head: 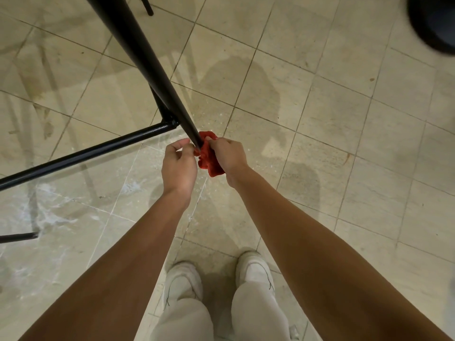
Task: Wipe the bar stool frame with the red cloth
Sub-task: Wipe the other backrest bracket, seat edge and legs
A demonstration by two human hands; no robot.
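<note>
Head view: we pinched the crumpled red cloth (211, 166) with curled left hand (178, 164) and right hand (230, 156), wrapping the black metal stool leg (145, 62) to wipe all round.

1x bar stool frame (157, 80): blk metal, leg slanted, crossbar low. 1x red cloth (211, 163): bunched, wrapped round leg's lower end.

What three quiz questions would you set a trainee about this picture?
1. True or false: the cloth is blue.
2. Which part of the stool does the cloth touch? A. the leg B. the seat C. the backrest
3. Fill in: the right hand grips the ____.

Key: 1 false (it is red); 2 A; 3 cloth.
</note>
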